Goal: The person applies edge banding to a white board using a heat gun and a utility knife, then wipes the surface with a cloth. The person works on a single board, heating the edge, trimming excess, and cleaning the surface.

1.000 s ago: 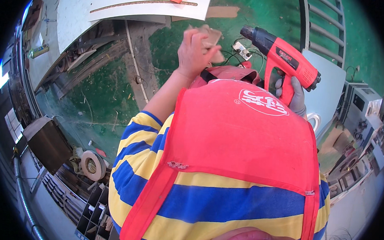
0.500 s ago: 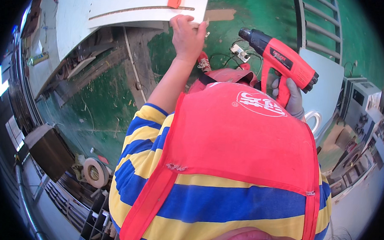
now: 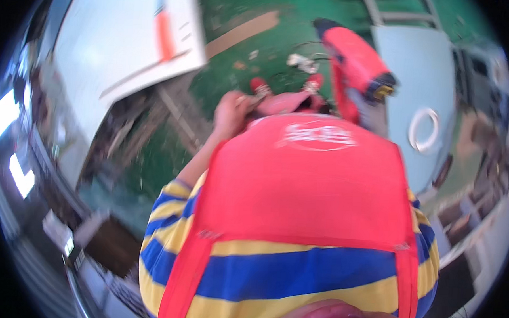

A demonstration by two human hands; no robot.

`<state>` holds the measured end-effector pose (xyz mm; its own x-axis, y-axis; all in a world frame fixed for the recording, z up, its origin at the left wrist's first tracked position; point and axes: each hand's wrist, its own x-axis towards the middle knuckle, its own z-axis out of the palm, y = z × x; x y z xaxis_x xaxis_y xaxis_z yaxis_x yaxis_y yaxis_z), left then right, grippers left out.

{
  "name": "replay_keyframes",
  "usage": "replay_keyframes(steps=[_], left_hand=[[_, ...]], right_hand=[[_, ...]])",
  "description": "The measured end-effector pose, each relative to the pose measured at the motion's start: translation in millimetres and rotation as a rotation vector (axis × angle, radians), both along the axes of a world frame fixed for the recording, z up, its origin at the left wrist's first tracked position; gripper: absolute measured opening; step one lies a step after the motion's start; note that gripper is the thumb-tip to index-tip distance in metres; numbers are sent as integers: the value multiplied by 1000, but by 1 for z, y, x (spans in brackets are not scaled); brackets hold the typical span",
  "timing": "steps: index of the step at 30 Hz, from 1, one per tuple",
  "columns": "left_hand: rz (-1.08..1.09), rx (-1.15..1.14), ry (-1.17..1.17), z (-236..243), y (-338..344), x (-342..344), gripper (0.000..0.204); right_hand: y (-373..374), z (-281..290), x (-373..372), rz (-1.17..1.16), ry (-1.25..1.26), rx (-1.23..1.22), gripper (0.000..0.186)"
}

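My gloved right hand (image 3: pixel 365 110) is wrapped round the handle of a red-and-black heat gun (image 3: pixel 358 58), held up beside my red apron (image 3: pixel 301 184), nozzle pointing away from me. My bare left hand (image 3: pixel 230 113) is low at the apron's left side, fingers curled; blur hides what is in it. Left of it lies a white board (image 3: pixel 123 34) with a long slot and an orange item (image 3: pixel 164 38) on top. My red shoes (image 3: pixel 257 85) show beyond the apron.
On the right are a pale blue panel (image 3: pixel 408 86) with a white ring (image 3: pixel 423 129) on it and a grey rail frame (image 3: pixel 400 15). A brown strip (image 3: pixel 243 33) and a white power strip with cords (image 3: pixel 303 61) lie on the green floor. Dark clutter lines the left.
My left hand has dropped from the white board's edge toward my apron. The heat gun now sits more steeply angled. The whole view has shifted and blurred, the board appearing further left.
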<state>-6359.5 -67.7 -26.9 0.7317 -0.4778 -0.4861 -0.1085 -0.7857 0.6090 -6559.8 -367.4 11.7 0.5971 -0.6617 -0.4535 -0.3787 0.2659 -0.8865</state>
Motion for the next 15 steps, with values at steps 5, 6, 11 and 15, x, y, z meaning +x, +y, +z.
replay_keyframes(steps=[5,6,11,15], left_hand=[[187,-141,286,-80,49,-15,21],[181,-125,299,-85,61,-18,20],[359,-25,371,-79,87,-29,12],[562,5,441,-55,91,-29,8]], right_hand=[[-69,-42,-2,-88,-29,-60,64],[-85,-81,-13,-146,-20,-167,63],[-202,-188,-48,-274,653,-559,94],[-283,-261,-74,-335,916,-691,94]])
